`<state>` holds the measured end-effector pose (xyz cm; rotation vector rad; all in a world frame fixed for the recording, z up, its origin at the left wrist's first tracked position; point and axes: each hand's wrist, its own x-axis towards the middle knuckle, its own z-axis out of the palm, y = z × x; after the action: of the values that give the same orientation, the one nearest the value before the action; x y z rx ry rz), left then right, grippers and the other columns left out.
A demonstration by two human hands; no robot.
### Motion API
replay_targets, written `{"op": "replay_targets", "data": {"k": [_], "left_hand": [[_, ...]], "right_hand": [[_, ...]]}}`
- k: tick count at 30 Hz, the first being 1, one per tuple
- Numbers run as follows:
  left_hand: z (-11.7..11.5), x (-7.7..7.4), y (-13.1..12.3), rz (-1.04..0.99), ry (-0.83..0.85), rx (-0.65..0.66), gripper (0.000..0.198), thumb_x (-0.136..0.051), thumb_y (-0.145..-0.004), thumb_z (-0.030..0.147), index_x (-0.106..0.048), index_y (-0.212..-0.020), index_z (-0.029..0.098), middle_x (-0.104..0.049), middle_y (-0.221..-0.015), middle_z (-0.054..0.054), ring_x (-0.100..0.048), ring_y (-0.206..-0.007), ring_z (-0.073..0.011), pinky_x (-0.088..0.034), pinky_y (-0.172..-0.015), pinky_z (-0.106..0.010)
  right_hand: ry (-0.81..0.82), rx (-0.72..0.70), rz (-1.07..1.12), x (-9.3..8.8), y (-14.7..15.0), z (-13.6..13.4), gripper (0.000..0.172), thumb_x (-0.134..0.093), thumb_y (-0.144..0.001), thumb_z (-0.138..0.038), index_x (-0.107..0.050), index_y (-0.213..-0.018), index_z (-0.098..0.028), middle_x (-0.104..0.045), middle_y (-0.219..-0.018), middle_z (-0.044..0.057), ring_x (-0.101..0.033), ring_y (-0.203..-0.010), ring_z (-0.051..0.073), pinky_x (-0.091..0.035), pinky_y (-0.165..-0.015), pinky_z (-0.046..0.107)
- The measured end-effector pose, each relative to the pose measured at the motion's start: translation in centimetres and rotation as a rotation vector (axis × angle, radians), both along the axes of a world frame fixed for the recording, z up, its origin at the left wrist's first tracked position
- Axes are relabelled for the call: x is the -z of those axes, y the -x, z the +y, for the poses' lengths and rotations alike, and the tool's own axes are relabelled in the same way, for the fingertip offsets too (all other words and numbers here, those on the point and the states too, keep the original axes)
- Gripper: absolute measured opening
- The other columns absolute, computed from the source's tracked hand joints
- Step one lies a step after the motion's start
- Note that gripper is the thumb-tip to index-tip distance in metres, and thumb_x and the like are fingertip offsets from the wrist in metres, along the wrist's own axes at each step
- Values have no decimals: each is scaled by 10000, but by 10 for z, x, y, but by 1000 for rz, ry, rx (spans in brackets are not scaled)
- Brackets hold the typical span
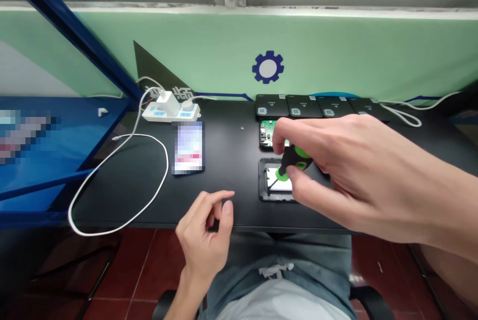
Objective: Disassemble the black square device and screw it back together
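My right hand (pixel 347 170) grips a black and green screwdriver (pixel 297 160) by its handle. The thin shaft slants down left, its tip at the left part of an open black housing (pixel 262 175) with a white block (pixel 281 184) inside. My fingers cover the housing's right side. Just behind it lies another black case with a green circuit board (pixel 267 133), partly hidden by my index finger. My left hand (pixel 205 233) hovers at the table's front edge, left of the housing, holding nothing; its index finger points right, apart from the thumb, while the other fingers curl.
Several closed black cases (pixel 271 106) stand in a row at the back. A tiny metallic piece (pixel 242 128) lies left of the circuit board. Further left are a phone (pixel 188 148) with a blurred screen, a white power strip (pixel 172 111) and a looped white cable (pixel 167 160).
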<state>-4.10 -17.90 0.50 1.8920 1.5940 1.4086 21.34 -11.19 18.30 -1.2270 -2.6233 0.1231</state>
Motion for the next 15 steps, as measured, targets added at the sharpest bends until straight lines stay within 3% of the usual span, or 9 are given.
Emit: {"op": "replay_targets", "data": {"k": [2,4,5,6,8,10,12,15], "left_hand": [[7,-3,-2,138,-30,-25,172,-695,-1129,257,-852,-1197,238,-817,-999,-46,-775,-905,-217,-625,-874,-357],[6,-3,-5,200,-36,15,229,-704,-1124,262,-837,-1310,243,-869,-1308,-104,-814,-1266,-321,-621,-1133,-474],[4,-1,-7,192,-26,43,252,-709,-1122,256,-831,-1342,249,-867,-1363,-105,-808,-1320,-335,-613,-1171,-494],[0,0,-9,156,-12,62,257,-713,-1120,245,-829,-1348,257,-878,-1324,-93,-831,-1264,-320,-635,-1133,-474],[-9,2,-14,4,14,50,225,-690,-1127,196,-833,-1285,269,-860,-1032,-23,-830,-900,-211,-663,-896,-353],[-13,0,-19,-105,20,36,199,-674,-1131,183,-822,-1228,273,-699,-812,39,-651,-632,-131,-577,-685,-275],[-9,-5,-26,-43,10,99,174,-749,-1090,200,-818,-1236,264,-597,-770,59,-513,-570,-108,-481,-589,-251],[9,-11,-35,65,51,198,229,-832,-1037,249,-829,-1266,247,-624,-861,27,-586,-677,-131,-528,-648,-249]], "right_hand": [[27,-23,0,0,-1,1,195,-505,-1099,-317,-449,-924,-253,-547,-765,-28,-378,-622,152,-238,-636,384],[41,-37,2,2,-2,1,215,-500,-1143,-345,-466,-952,-251,-578,-792,-21,-395,-639,154,-241,-643,383],[44,-39,1,3,-2,2,233,-494,-1168,-370,-476,-970,-250,-578,-788,-24,-397,-637,153,-238,-643,383],[41,-36,-4,4,-3,2,253,-489,-1189,-396,-483,-983,-250,-566,-769,-30,-391,-628,153,-231,-640,384],[15,-18,-23,6,-2,3,302,-483,-1209,-445,-474,-976,-253,-506,-707,-47,-359,-599,153,-211,-633,391],[-6,-1,-30,6,-2,3,336,-486,-1202,-453,-434,-936,-255,-450,-668,-55,-324,-581,151,-202,-631,393],[-14,3,-11,4,-1,3,318,-492,-1169,-401,-410,-899,-254,-470,-688,-44,-339,-592,150,-213,-638,391],[14,-42,9,2,0,4,256,-490,-1148,-342,-481,-913,-241,-579,-790,-13,-439,-651,153,-243,-656,385]]}}
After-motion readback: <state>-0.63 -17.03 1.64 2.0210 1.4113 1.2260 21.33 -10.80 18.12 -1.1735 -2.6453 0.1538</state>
